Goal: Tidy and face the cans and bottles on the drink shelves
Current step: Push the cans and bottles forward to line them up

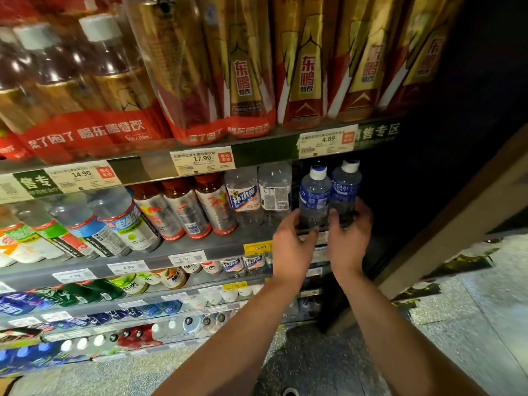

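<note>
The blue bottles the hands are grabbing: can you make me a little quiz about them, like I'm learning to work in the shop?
1. True or false: the left hand holds the blue bottle with the white cap near its bottom.
2. What does the right hand hold? A) a red can B) the second blue bottle C) a price tag
3. Fill in: the yellow price tag is stuck on the shelf edge just ____ the hands' bottles.

Key: 1 true; 2 B; 3 below.
</note>
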Motion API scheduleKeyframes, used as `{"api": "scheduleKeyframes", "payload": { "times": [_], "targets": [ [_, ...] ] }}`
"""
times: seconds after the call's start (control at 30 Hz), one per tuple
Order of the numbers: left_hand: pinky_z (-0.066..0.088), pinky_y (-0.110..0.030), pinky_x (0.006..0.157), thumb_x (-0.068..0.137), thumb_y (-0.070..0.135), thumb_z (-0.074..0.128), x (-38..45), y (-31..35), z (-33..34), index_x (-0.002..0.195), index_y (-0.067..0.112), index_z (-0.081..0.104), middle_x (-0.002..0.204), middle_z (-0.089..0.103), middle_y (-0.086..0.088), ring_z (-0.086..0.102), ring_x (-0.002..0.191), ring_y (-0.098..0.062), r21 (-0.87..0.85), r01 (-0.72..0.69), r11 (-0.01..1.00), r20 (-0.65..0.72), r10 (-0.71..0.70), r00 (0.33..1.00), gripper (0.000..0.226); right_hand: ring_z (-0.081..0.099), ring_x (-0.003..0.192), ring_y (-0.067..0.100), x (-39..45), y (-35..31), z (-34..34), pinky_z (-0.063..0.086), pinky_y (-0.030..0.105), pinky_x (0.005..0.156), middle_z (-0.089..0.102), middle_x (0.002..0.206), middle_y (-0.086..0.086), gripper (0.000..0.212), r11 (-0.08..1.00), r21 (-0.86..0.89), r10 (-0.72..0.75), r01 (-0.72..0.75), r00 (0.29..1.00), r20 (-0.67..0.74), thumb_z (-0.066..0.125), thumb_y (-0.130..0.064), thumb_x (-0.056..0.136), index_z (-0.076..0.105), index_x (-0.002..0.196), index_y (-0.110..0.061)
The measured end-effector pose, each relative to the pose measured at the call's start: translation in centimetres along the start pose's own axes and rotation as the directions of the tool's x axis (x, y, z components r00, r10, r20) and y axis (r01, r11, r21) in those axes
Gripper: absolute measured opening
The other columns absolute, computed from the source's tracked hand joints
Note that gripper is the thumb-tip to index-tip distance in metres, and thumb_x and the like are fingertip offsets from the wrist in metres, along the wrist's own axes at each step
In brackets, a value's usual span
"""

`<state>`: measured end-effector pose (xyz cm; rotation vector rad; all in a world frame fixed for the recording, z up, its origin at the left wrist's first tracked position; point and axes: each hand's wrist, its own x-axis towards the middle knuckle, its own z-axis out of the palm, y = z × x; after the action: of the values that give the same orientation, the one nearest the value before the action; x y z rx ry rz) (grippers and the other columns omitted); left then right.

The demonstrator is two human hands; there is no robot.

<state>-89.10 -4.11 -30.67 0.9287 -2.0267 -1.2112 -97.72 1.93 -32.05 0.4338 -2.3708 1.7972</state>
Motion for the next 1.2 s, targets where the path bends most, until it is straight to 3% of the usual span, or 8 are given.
{"api": "scheduleKeyframes", "payload": {
  "times": [0.2,0.37,0.57,0.67,0.77,0.87,1.07,1.2],
  "targets": [
    [0.055,-0.026,0.072,0.086,0.020,0.072,1.1,1.3,2.5,0.134,0.025,0.058,0.108,0.074,0.005,0.070,0.090,-0.013,0.125,0.018,0.992,-0.110,-0.004,0.994,0.050,0.058,0.125,0.026,2.8,1.5,-0.6,0.049,0.040,0.101,0.059,0.138,0.011,0.067,0.992,-0.125,0.056,-0.036,0.985,0.164,0.070,-0.019,0.089,0.038,0.148,-0.010],
    [0.057,-0.032,0.071,0.088,0.018,0.071,2.1,1.0,3.2,0.126,0.026,0.062,0.100,0.075,0.005,0.071,0.086,-0.015,0.153,0.053,0.987,-0.182,-0.024,0.983,0.039,0.063,0.114,0.022,3.5,1.7,-0.7,0.047,0.026,0.090,0.066,0.125,0.007,0.060,0.994,-0.070,0.094,-0.082,0.976,0.196,0.074,-0.013,0.087,0.045,0.139,-0.009],
    [0.060,-0.035,0.078,0.092,0.015,0.067,1.9,0.8,2.8,0.125,0.021,0.065,0.101,0.076,0.002,0.073,0.088,-0.016,0.072,-0.007,0.997,-0.166,0.018,0.986,0.034,0.065,0.109,0.021,3.4,1.8,-0.5,0.048,0.027,0.087,0.068,0.120,0.007,0.056,0.996,-0.078,0.062,-0.051,0.987,0.150,0.076,-0.014,0.085,0.048,0.134,-0.008],
    [0.057,-0.040,0.085,0.091,0.016,0.071,0.2,0.0,0.1,0.114,0.013,0.066,0.105,0.067,-0.001,0.066,0.096,-0.017,-0.002,-0.120,0.993,-0.334,0.113,0.936,0.023,0.064,0.113,0.021,3.4,2.1,-0.7,0.051,0.030,0.090,0.067,0.124,0.005,0.057,0.994,-0.099,0.060,-0.045,0.985,0.159,0.075,-0.018,0.087,0.047,0.137,-0.011],
    [0.043,-0.037,0.107,0.085,0.018,0.078,0.4,-1.6,-2.7,0.128,0.011,0.051,0.125,0.051,-0.004,0.050,0.120,-0.019,0.016,-0.035,0.999,-0.521,0.038,0.853,0.052,0.064,0.113,0.025,3.5,2.5,-0.6,0.052,0.032,0.090,0.066,0.125,0.006,0.058,0.989,-0.142,0.066,-0.041,0.982,0.178,0.073,-0.024,0.089,0.046,0.139,-0.011],
    [0.032,-0.037,0.119,0.083,0.023,0.081,1.2,-1.9,-3.9,0.144,0.012,0.037,0.141,0.042,-0.006,0.039,0.137,-0.020,-0.039,0.068,0.997,-0.484,-0.079,0.872,0.076,0.062,0.116,0.030,3.1,2.5,0.0,0.052,0.034,0.091,0.063,0.130,0.012,0.070,0.982,-0.183,0.072,-0.041,0.984,0.165,0.074,-0.032,0.088,0.041,0.145,-0.009],
    [0.023,-0.019,0.115,0.075,0.027,0.087,2.0,-0.9,-3.8,0.149,0.010,0.032,0.143,0.036,-0.007,0.035,0.138,-0.017,-0.101,0.109,0.989,-0.459,-0.144,0.877,0.094,0.049,0.129,0.034,-0.7,-0.8,0.2,0.041,0.042,0.109,0.050,0.135,0.020,0.058,0.994,-0.080,-0.075,0.074,0.997,-0.011,0.071,-0.021,0.090,0.045,0.139,-0.002],
    [0.028,-0.017,0.111,0.078,0.026,0.085,2.2,-1.3,-4.2,0.148,0.010,0.036,0.137,0.041,-0.006,0.041,0.133,-0.018,-0.066,0.092,0.994,-0.455,-0.112,0.883,0.087,0.057,0.112,0.016,-4.2,-4.0,2.3,0.051,0.035,0.098,0.059,0.123,0.007,0.041,0.990,-0.029,-0.131,0.141,0.966,0.223,0.068,-0.018,0.093,0.054,0.130,-0.008]
  ]
}}
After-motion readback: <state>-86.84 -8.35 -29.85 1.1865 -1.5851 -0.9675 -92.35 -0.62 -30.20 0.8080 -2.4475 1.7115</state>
